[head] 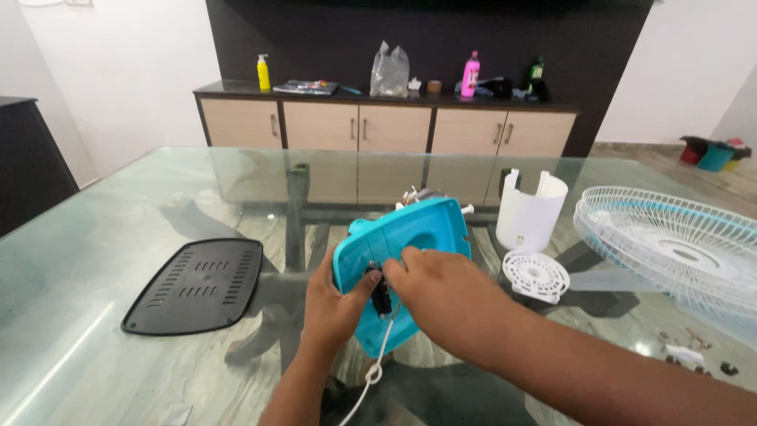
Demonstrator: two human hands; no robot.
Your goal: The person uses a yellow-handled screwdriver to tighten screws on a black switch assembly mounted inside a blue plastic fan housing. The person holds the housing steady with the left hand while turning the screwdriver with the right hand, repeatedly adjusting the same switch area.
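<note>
A turquoise plastic fan housing [410, 237] stands tilted on the glass table [118, 205], with a motor part poking out behind its top edge. My left hand [335, 304] grips its lower left edge, thumb pressed on the face. My right hand [441, 292] rests on the front of the housing, fingers pinching a small black part [380, 293] where a white power cord [377, 371] comes out. The cord hangs down toward me and has a knot in it.
A black vented base plate [197, 284] lies at the left. A white cylindrical cover [530, 211], a small white round grille piece [536, 276] and a large white fan guard [678, 244] sit at the right. A cabinet with bottles stands behind.
</note>
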